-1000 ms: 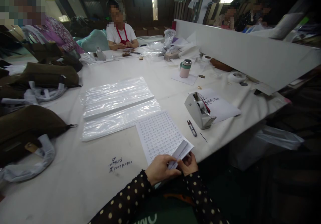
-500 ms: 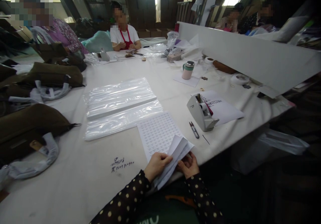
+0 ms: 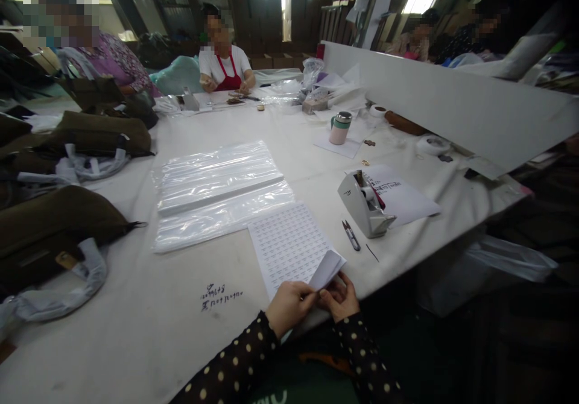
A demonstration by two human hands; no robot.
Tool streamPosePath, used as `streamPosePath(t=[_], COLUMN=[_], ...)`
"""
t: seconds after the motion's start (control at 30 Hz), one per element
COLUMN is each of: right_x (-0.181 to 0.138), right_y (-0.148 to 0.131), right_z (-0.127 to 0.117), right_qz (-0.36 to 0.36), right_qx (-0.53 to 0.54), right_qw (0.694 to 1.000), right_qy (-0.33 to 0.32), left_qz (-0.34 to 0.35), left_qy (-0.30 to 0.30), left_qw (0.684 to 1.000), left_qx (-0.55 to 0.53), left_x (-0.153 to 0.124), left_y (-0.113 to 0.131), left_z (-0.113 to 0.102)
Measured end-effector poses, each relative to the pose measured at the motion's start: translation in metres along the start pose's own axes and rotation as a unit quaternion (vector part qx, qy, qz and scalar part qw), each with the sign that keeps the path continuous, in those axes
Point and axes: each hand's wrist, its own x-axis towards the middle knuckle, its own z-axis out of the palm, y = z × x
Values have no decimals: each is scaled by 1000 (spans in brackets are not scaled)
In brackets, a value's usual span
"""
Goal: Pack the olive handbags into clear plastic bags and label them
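Note:
My left hand (image 3: 291, 307) pinches the near edge of a folded paper sheet (image 3: 326, 269) at the table's front edge. From the other side my right hand (image 3: 342, 297) grips the same sheet, its fingers partly behind the paper. Beneath and beyond it lies a printed sheet of small labels (image 3: 289, 244), flat on the table. A stack of clear plastic bags (image 3: 221, 196) touches the label sheet's far side. Thread snips (image 3: 351, 236) and a grey tape dispenser (image 3: 365, 205) stand to the right of my hands.
Brown handbags (image 3: 58, 241) with wrapped handles line the left side. A lidded pink cup (image 3: 340, 129) stands on paper farther back. A white board (image 3: 434, 99) runs along the right. Handwriting marks the white table (image 3: 181, 344). A co-worker in a red apron (image 3: 228, 75) sits opposite.
My left hand has moved slightly right and closer to my right hand. The paper between them is now folded smaller, with less of it showing below the hands.

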Motion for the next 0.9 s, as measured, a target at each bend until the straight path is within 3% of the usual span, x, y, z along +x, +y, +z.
streamPosePath(t=[0.1,0.23,0.43,0.6,0.77,0.9], right_x=[-2,-4,-4,-3,-9,-10], right_y=[-3,-6,-7,-9,-14,-16], right_z=[2,5,5,6,6,-4], right_qz=[0,5,13,9,35,43], right_qx=[1,2,11,13,71,79], right_qw=[1000,1000,1000,1000,996,994], right_qy=[6,4,-7,4,-31,-55], left_qz=[-90,-108,-42,56,54,117], left_qy=[28,29,99,8,45,-4], left_qw=[994,989,989,998,990,979], left_qx=[-54,-100,-103,33,124,165], left_x=[3,3,-4,-7,-9,-23], left_y=[-10,-20,-11,5,8,14], left_z=[-1,-2,-3,-4,-1,4])
